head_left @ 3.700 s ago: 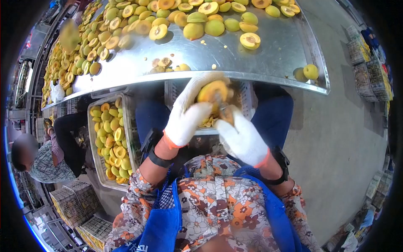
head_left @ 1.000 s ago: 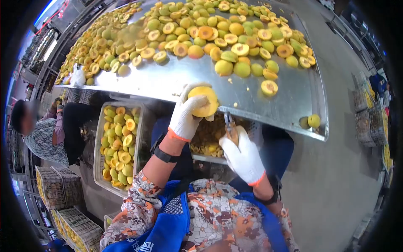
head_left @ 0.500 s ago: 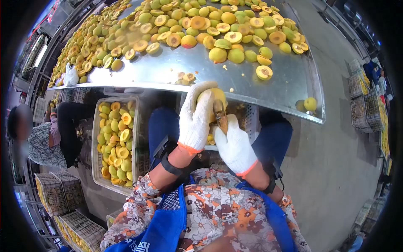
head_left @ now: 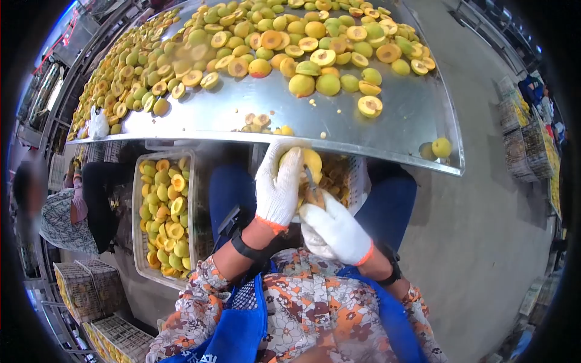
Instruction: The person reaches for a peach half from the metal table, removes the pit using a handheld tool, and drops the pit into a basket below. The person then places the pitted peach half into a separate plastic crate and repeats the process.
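White-gloved, my left hand is wrapped round a yellow fruit half just below the metal table's front edge. My right hand, also gloved, grips a small tool with a brownish handle; its metal end touches the fruit. Beneath both hands is a crate with brownish-yellow pieces in it. On the metal table lie a great many green and yellow fruits, several cut in half with brown centres. Some small bits and pieces lie near its front edge.
A crate of fruit halves stands left of my legs. Another person sits at the far left, near stacked crates. More crates stand at the right. A white bag and a lone fruit lie on the table.
Both hands are slightly lower, and the tool has drawn back toward me from the fruit's middle to its lower edge. Yellow pieces now show on the table edge above my left hand.
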`<control>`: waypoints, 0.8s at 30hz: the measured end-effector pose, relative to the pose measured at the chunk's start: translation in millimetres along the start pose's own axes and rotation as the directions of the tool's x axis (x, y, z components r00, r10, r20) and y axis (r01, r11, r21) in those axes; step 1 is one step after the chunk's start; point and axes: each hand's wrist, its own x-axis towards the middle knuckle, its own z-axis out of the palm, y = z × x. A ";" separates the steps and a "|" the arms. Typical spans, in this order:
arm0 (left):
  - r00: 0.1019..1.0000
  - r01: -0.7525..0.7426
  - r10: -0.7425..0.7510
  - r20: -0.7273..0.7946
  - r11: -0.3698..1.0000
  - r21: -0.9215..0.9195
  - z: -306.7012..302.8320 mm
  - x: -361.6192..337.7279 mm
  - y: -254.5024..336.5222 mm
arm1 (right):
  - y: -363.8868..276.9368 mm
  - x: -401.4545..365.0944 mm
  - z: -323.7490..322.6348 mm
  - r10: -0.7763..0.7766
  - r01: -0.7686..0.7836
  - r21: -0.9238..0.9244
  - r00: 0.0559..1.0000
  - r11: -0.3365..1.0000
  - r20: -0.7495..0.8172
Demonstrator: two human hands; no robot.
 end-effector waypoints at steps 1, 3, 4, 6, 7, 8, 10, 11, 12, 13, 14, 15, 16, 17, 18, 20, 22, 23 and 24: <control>1.000 -0.020 0.021 -0.007 0.992 0.121 0.7 -1.5 1.8 | 0.7 -0.6 0.0 0.008 -0.009 -0.020 1.000 1.000 -0.017; 0.977 -0.207 0.211 0.028 0.915 0.345 2.7 -4.4 1.5 | 2.3 0.3 -3.0 -0.001 -0.001 -0.040 0.999 0.999 -0.044; 0.968 -0.244 0.247 0.035 0.907 0.344 2.5 -4.7 -3.1 | 6.2 2.6 -8.6 0.005 -0.005 -0.053 1.000 0.999 -0.008; 0.971 -0.240 0.222 0.093 0.915 0.323 -0.7 -2.8 -6.6 | 7.9 1.0 -14.6 0.034 -0.036 0.028 0.998 0.999 0.059; 0.980 -0.190 0.156 0.124 0.923 0.334 -2.7 -0.1 -5.2 | 7.2 -1.1 -16.0 0.064 -0.075 0.108 0.993 0.991 0.100; 0.982 -0.115 0.080 0.171 0.972 0.203 -8.5 6.3 -13.2 | 6.6 -2.0 -17.1 0.091 -0.118 0.186 0.985 0.975 0.147; 0.962 -0.226 0.222 0.156 0.974 0.005 -8.5 5.1 -31.0 | 8.5 1.0 -19.8 0.128 -0.155 0.184 0.981 0.971 0.147; 0.961 -0.226 0.223 0.162 0.974 0.003 -8.5 6.2 -37.4 | 11.2 2.4 -23.0 0.146 -0.191 0.237 0.970 0.953 0.196; 0.952 -0.276 0.261 0.158 0.958 0.078 -7.0 6.5 -39.9 | 12.8 2.8 -24.7 0.163 -0.233 0.285 0.955 0.930 0.248; 0.942 -0.322 0.299 0.155 0.934 0.153 -6.8 6.6 -42.3 | 10.9 3.4 -25.4 0.180 -0.265 0.310 0.944 0.913 0.275; 0.943 -0.318 0.296 0.150 0.936 0.153 -8.3 9.1 -44.2 | 11.5 3.8 -26.4 0.186 -0.270 0.309 0.943 0.912 0.275; 0.957 -0.136 0.152 0.245 0.987 -0.083 -10.5 14.2 -45.7 | 13.4 4.7 -28.2 0.187 -0.304 0.397 0.933 0.866 0.308; 0.932 0.075 0.038 0.361 0.953 -0.293 -12.5 19.1 -46.8 | 14.9 6.3 -30.5 0.186 -0.341 0.475 0.921 0.811 0.343; 0.934 -0.014 0.090 0.345 0.976 -0.217 -12.3 22.2 -47.4 | 16.7 8.2 -34.2 0.196 -0.355 0.468 0.914 0.809 0.355; 0.953 0.060 0.009 0.304 0.974 -0.217 -10.4 24.3 -53.9 | 20.2 10.2 -39.0 0.151 -0.352 0.493 0.904 0.796 0.401; 0.946 0.040 -0.006 0.324 0.994 -0.098 -17.7 25.0 -60.2 | 27.0 16.9 -46.8 0.097 -0.374 0.528 0.873 0.762 0.478; 0.932 0.002 0.014 0.361 0.999 -0.045 -22.3 29.7 -62.4 | 27.8 18.9 -45.3 0.134 -0.378 0.545 0.891 0.749 0.434; 0.950 0.032 -0.013 0.313 0.998 -0.058 -19.3 28.3 -59.4 | 23.6 18.3 -39.8 0.146 -0.306 0.449 0.923 0.840 0.356; 0.969 0.129 -0.100 0.224 0.984 -0.122 -14.2 24.4 -55.1 | 19.3 18.8 -31.8 0.165 -0.332 0.432 0.910 0.839 0.380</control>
